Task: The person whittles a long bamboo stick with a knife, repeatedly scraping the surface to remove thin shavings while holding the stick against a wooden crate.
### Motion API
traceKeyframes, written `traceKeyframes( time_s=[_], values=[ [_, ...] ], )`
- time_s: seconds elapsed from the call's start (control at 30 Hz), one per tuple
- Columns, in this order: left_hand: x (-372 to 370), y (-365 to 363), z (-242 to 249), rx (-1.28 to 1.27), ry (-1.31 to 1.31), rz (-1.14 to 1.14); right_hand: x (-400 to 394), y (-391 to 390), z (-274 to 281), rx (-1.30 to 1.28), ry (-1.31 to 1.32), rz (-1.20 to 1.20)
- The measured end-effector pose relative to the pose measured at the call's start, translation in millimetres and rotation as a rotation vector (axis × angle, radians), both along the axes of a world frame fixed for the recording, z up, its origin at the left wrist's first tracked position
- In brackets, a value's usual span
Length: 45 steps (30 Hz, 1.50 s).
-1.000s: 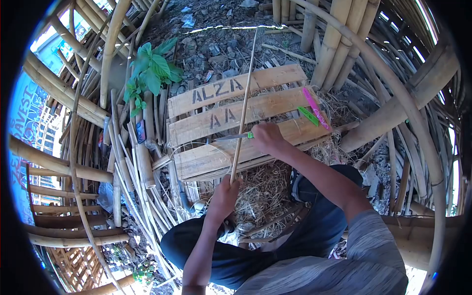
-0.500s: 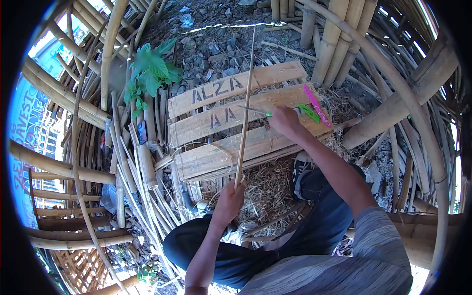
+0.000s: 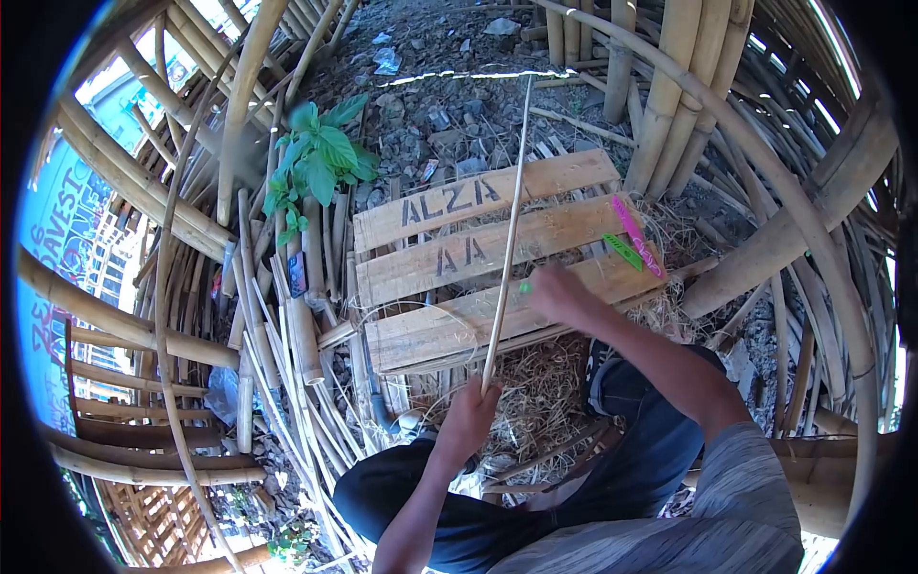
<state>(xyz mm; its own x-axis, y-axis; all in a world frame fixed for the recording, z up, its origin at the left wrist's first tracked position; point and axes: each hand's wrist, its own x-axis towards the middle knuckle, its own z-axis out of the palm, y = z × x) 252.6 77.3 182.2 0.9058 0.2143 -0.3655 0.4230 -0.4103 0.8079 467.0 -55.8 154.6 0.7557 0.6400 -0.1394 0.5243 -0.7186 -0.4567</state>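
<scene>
My left hand is closed round the lower end of a long thin bamboo strip, which slants up and away over the wooden slatted crate. My right hand, blurred by motion, is closed on a green-handled knife just right of the strip. Only a bit of the green handle shows; its blade is smeared and I cannot make out whether it touches the strip. On the crate's right end lie a pink tag-like piece and a green one, both with writing.
Pale shavings cover the ground below the crate. Bamboo poles stand at the back right, and split bamboo lengths lean at the left. A leafy plant grows behind the crate. My bent knees flank the working spot.
My right hand has moved down and nearer with the knife, along the strip towards my left hand. My left hand still grips the strip's lower end. The whole view has shifted slightly.
</scene>
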Motion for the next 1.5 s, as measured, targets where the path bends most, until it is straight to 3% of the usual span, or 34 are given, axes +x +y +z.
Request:
traceKeyframes(
  time_s=[0.1,0.2,0.3,0.5,0.67,0.77,0.8,0.83,0.9,1.03,1.1,1.2,1.27,1.37,1.5],
  values=[
    [0,0,-1,0.014,-0.049,-0.006,-58,13,1,0.086,-0.119,0.162],
    [-5,-7,-2,0.217,-0.128,-0.054,-38,9,1,-0.01,-0.085,0.216],
    [3,-9,1,0.339,-0.121,-0.065,-8,8,-18,0.123,-0.311,0.189],
    [13,-9,15,0.26,-0.118,-0.062,11,9,-6,0.131,-0.365,0.097],
    [6,3,-8,0.142,-0.053,-0.032,-38,9,-6,0.106,-0.213,0.102],
    [5,1,-14,0.151,-0.179,-0.032,-46,1,-1,0.072,-0.184,0.1],
    [3,-4,-15,0.259,-0.19,-0.024,-37,0,-3,0.069,-0.177,0.098],
    [-1,-8,-15,0.369,-0.196,-0.027,-20,0,-6,0.036,-0.206,0.035],
    [8,-4,-11,0.336,-0.203,-0.033,-7,3,-11,0.047,-0.295,-0.065],
    [9,2,-14,0.253,-0.246,-0.035,-21,5,-4,0.077,-0.305,-0.061],
    [10,6,-22,0.051,-0.118,0.015,-38,4,-10,0.061,-0.246,0.121],
    [4,8,-21,0.114,-0.236,-0.091,-30,-4,-16,-0.055,-0.259,0.104],
    [-17,1,-22,0.088,-0.119,-0.063,49,-29,-23,-0.038,-0.226,-0.355],
    [-4,9,-10,0.048,-0.06,-0.031,68,-52,3,-0.071,-0.312,-0.365],
    [5,10,-4,0.035,0.01,0.0,28,-38,36,0.051,-0.16,-0.337]
  ],
)
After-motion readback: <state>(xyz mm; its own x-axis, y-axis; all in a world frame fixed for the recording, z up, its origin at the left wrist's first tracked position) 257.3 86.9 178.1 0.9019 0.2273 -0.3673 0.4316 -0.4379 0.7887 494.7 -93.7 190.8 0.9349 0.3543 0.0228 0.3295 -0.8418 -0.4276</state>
